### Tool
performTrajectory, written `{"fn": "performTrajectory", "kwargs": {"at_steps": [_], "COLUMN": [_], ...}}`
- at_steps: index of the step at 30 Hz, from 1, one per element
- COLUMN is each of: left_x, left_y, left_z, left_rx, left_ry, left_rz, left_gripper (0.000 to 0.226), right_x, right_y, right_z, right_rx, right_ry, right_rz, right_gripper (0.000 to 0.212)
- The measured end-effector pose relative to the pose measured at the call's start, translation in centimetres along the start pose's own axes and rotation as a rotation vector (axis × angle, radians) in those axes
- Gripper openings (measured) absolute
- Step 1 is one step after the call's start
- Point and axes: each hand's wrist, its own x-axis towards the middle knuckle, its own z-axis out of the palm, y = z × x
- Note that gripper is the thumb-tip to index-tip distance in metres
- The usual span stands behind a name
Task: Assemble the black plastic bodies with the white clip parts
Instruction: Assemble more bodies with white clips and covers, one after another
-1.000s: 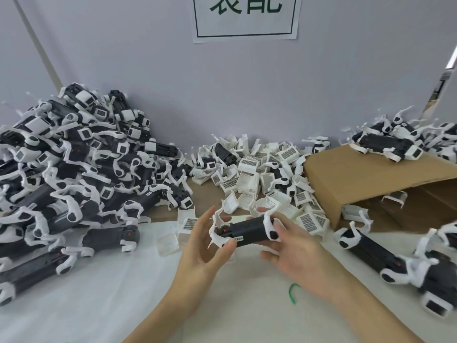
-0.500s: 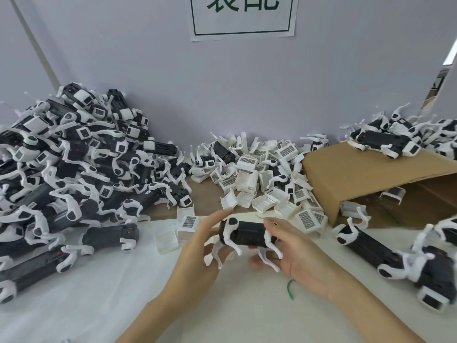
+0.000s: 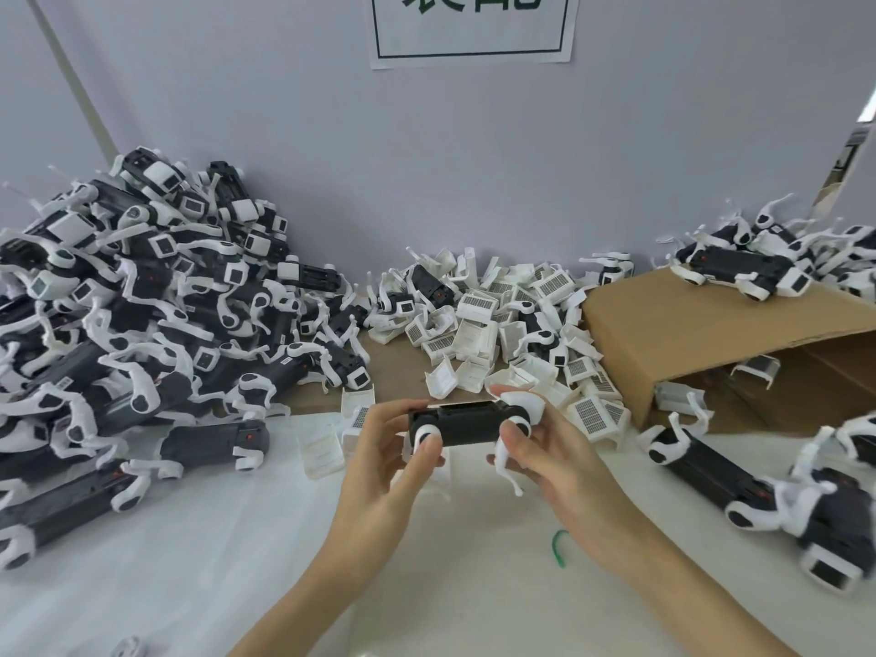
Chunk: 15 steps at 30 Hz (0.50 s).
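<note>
Body held level between both hands, over the white surface [image 3: 166, 561].
Left to right: heap of finished units [image 3: 142, 324]; left hand [image 3: 379, 459], fingers curled, pinching the black body [image 3: 467, 424] at its white-capped left end; right hand [image 3: 545, 448], fingers pinching the right end beside a white clip part [image 3: 505, 464] hanging loose; loose clip pile [image 3: 497, 324] behind; cardboard box [image 3: 701, 334]. Risk: clip springing off or seating crooked if pressed off-axis.
</note>
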Motion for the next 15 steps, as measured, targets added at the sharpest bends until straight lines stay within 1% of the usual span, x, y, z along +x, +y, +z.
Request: {"fn": "performTrajectory", "kwargs": {"at_steps": [2,4,7,10,13,15], "left_x": [0.1,0.2,0.0,-0.3,-0.1,0.1], "left_y": [0.2,0.4,0.1,-0.2,-0.3,-0.4], "left_z": [-0.1,-0.1,-0.2,0.0,0.1,0.1], "left_rx": [-0.025,-0.043,0.030,0.125,0.257,0.252], "left_ry": [-0.006,-0.024,-0.050,-0.017,0.001,0.001], "left_rz": [-0.015,-0.035,-0.015,0.052,0.126,0.117], "left_gripper": [0.041,0.042,0.043,0.034,0.028,0.024], "right_x": [0.0,0.1,0.2,0.1,-0.1,-0.3], "right_y": [0.0,0.0,-0.1,0.0,-0.1,-0.2], "right_z": [0.0,-0.1,-0.1,0.1,0.6,1.1], "right_rx": [0.002,0.004,-0.034,-0.080,-0.139,-0.200], "right_ry": [0.012,0.027,0.010,0.022,0.098,0.163], "right_rz": [-0.007,-0.015,-0.024,-0.050,-0.125,-0.178], "right_gripper": [0.050,0.051,0.047,0.053,0.039,0.034]}}
